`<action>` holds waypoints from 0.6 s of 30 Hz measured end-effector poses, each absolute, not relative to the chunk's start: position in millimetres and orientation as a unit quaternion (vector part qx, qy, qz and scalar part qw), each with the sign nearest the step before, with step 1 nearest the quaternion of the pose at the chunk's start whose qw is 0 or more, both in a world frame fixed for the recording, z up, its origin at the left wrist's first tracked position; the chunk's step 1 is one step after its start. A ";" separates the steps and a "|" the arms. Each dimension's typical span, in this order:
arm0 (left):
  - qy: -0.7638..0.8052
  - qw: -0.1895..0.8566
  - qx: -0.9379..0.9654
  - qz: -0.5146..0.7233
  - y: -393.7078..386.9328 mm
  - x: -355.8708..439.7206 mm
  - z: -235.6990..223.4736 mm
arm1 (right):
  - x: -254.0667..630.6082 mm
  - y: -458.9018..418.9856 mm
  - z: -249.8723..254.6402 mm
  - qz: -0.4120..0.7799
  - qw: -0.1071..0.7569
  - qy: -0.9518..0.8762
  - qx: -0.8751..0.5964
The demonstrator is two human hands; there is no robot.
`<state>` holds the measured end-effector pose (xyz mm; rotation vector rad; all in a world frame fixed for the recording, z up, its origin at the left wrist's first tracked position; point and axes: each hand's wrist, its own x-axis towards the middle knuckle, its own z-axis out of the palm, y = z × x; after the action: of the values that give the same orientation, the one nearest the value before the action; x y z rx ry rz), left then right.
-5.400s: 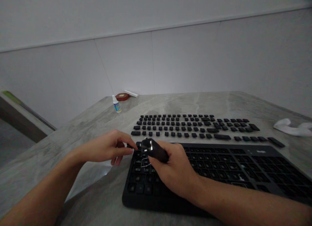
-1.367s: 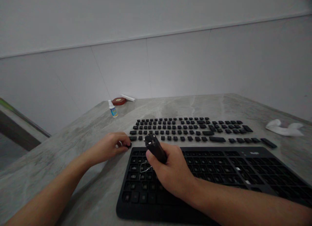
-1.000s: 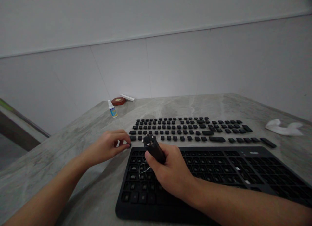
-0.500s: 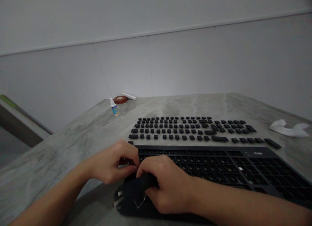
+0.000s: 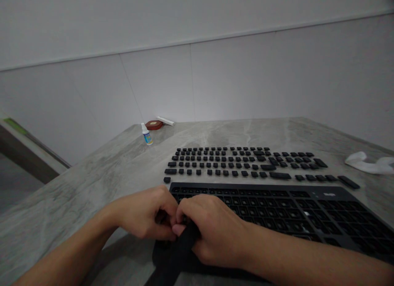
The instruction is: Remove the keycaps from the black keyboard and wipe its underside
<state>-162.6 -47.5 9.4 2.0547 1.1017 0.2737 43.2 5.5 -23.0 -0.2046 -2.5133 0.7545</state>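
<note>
Black tool [image 5: 177, 257] — end cut off, keyboard [image 5: 261, 188] part-hidden

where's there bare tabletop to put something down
Behind the loose keycaps, up to the wall, the tabletop looks bare; so does the patch between the spray bottle and the left hand. Crowded: the left end of the keyboard, where the right hand holds a dark tool close to the left.

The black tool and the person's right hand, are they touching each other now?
Touching. The head view shows the right hand with its fingers curled around the black tool, no gap between them.
</note>
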 end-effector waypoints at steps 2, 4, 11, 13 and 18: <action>0.443 0.398 0.797 0.104 -48.3 -165.1 10.9 | 44.7 7.5 -19.7 0.244 0.217 -0.939 -0.111; 0.443 0.400 0.796 0.102 -49.0 -166.9 12.4 | 46.5 10.0 -17.1 0.206 0.190 -0.956 -0.087; 0.403 0.436 0.796 0.113 -50.6 -163.5 14.6 | 47.3 7.2 -13.4 0.079 0.143 -0.984 0.072; 0.399 0.442 0.796 0.110 -50.9 -162.7 15.0 | 46.0 4.5 -12.3 0.052 0.122 -0.988 0.079; 0.409 0.456 0.786 0.089 -51.5 -163.7 16.1 | 44.1 3.1 -10.2 0.044 0.076 -0.992 0.090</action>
<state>-163.7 -51.5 16.1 1.9368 1.0072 0.2196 44.1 3.1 -10.2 0.2700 -2.9740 0.1308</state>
